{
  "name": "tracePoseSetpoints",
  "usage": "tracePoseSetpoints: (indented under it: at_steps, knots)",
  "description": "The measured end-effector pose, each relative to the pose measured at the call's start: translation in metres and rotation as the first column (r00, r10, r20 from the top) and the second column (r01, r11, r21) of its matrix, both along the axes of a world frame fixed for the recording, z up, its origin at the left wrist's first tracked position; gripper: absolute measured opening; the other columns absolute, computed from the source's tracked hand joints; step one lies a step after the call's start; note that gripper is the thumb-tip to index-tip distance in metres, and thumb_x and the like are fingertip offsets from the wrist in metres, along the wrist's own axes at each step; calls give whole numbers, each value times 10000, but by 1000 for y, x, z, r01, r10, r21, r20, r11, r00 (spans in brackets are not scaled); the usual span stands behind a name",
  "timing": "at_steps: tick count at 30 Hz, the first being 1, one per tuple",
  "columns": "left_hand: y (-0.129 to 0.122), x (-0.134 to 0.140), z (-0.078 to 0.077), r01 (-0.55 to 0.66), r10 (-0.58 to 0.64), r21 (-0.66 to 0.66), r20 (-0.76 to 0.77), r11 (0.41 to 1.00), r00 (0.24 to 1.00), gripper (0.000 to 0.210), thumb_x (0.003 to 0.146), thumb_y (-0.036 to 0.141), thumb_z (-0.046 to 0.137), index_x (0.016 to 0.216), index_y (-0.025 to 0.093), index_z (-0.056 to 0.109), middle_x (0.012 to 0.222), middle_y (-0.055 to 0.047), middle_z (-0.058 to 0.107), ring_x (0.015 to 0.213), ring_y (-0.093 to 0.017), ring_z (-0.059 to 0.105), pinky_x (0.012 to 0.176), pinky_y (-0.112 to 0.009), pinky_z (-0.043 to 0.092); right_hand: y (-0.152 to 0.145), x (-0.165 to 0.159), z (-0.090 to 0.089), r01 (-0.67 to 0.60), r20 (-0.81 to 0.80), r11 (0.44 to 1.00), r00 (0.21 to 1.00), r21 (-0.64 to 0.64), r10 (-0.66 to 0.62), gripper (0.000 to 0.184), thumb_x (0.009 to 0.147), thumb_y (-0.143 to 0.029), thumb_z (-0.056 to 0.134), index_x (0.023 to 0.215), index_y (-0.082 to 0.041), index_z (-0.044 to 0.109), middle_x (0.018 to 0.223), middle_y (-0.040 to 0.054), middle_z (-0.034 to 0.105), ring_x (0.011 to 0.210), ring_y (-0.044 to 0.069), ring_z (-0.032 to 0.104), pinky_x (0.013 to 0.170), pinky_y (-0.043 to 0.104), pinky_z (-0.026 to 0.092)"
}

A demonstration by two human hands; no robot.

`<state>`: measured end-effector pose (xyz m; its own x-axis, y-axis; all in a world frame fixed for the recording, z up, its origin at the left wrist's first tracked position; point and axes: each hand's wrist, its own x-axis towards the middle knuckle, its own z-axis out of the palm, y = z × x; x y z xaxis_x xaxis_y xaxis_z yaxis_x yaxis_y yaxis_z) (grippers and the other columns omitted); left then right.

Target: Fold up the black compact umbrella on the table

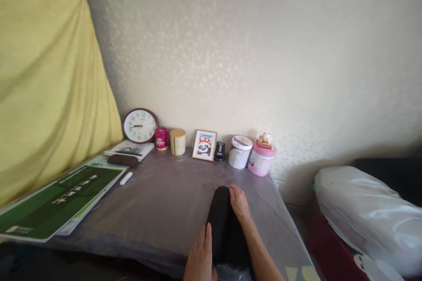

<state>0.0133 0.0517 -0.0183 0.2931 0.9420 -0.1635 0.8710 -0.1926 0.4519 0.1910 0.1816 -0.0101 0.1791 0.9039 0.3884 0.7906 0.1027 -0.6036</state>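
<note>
A long piece of folded black cloth (221,224) lies near the front edge of the grey-covered table; its exact kind does not show. Along the cloth's left edge rests my left hand (200,252), fingers straight and close together, pointing away from me. My right hand (239,203) is at the far right corner of the cloth, its fingers bent over the edge and closed on it. The right forearm runs along the cloth's right side and hides part of that edge. The nearest end of the cloth runs down to the bottom of the picture.
Along the wall stand a round clock (140,126), a pink tin (161,139), a yellow canister (178,142), a panda picture frame (204,145), a white tub (240,153) and a pink tub (261,161). A green board (62,202) lies left. A white plastic bag (369,215) sits right.
</note>
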Motion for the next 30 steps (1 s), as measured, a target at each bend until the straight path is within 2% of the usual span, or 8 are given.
tracePoseSetpoints:
  at_steps: [3, 5, 8, 10, 15, 18, 24, 30]
  knots:
    - [-7, 0, 9, -3, 3, 32, -13, 999, 1000, 898, 588, 32, 442, 1391, 60, 42, 1482, -112, 163, 1341, -203, 228, 1076, -269, 217, -21, 27, -5, 150, -116, 988, 981, -26, -152, 399, 820, -344, 359, 1042, -144, 624, 1070, 120, 653, 1014, 225, 589, 924, 381, 414]
    - [-10, 0, 13, -10, 11, 42, -16, 999, 1000, 871, 613, 27, 422, 1392, 55, 32, 1484, -112, 160, 1343, -195, 220, 1081, -270, 204, -39, 40, -7, 201, -235, 977, 948, -75, -213, 427, 795, -395, 384, 1022, -126, 626, 1036, 131, 664, 962, 236, 613, 874, 366, 448]
    - [-12, 0, 13, -26, 26, 43, 3, 999, 1000, 851, 632, 27, 409, 1395, 60, 35, 1483, -106, 170, 1340, -187, 225, 1081, -269, 201, -65, 47, -5, 143, -387, 973, 900, -179, -203, 482, 771, -468, 399, 997, -106, 624, 927, 128, 685, 840, 240, 647, 741, 340, 501]
    - [-12, 0, 12, -38, 37, 54, 18, 998, 999, 846, 636, 27, 408, 1397, 60, 38, 1480, -105, 184, 1334, -182, 238, 1076, -263, 209, -79, 43, -1, 80, -428, 972, 887, -222, -171, 496, 764, -499, 404, 984, -116, 629, 862, 106, 692, 768, 233, 654, 656, 320, 509]
    - [-12, 1, 10, -44, 41, 79, 28, 996, 999, 840, 639, 26, 406, 1397, 56, 45, 1474, -106, 207, 1320, -185, 266, 1065, -262, 227, -99, 22, 7, 108, -288, 978, 945, -180, -158, 454, 745, -512, 449, 937, -158, 661, 810, 75, 701, 751, 234, 644, 693, 324, 489]
    - [-12, 1, 9, -54, 51, 78, 32, 996, 998, 847, 631, 29, 417, 1395, 44, 53, 1464, -114, 232, 1311, -186, 284, 1064, -264, 227, -102, 13, 6, 120, -229, 972, 959, -203, -166, 459, 725, -508, 474, 957, -153, 650, 739, 70, 696, 695, 237, 642, 668, 327, 488]
    - [-12, 1, 9, -65, 65, 71, 5, 995, 998, 852, 637, 56, 437, 1396, 61, 50, 1463, -115, 233, 1307, -194, 287, 1059, -289, 231, -103, -8, 6, 58, -266, 982, 958, -178, -105, 420, 720, -423, 516, 1023, -148, 609, 911, 88, 699, 874, 250, 643, 768, 326, 492]
    - [-12, 2, 14, -62, 66, 69, -47, 996, 997, 840, 642, 57, 431, 1394, 60, 57, 1460, -115, 242, 1310, -203, 282, 1056, -298, 233, -93, -36, 20, -65, -332, 983, 943, -173, 4, 404, 762, -379, 479, 1083, -145, 549, 862, 72, 682, 778, 214, 646, 706, 308, 513]
